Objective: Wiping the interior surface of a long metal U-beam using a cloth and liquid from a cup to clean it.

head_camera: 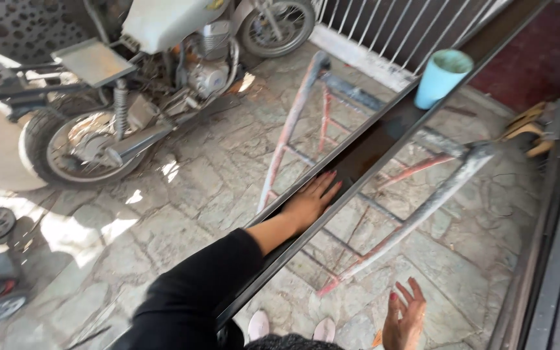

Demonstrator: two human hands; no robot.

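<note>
Fingers of the left hand (311, 201) lie flat and close together on a long dark metal bar (384, 133), palm down, gripping nothing, just pressing on its glossy top face. The bar runs on past the fingertips, up and to the right, and back under the wrist and the black sleeve (196, 291) toward the person's body. It is laid across a paint-spattered ladder (422, 207) that rests on the stone paving (189, 188); the ladder's reddish rungs show on both sides of the bar, just beside the left hand's fingers and beyond them.

Well ahead of the left fingertips, on the same bar, a light blue cup (442, 78) stands upright, touching the bar's top face. Past it is a white railing (384, 32).

The right hand (404, 317) hangs apart from the bar, low on its near side, fingers spread and slightly curled, holding nothing and touching nothing. Its nails look painted red. Just beside it, toward the person, the toes of two pale shoes (293, 327) show on the paving.

Far to the left of the left hand's fingers a motorcycle (144, 78) is parked, its rear wheel nearest, sunlight patching the stones between it and the bar. To the right of the right hand's fingers runs a dark door frame (552, 246)
</note>
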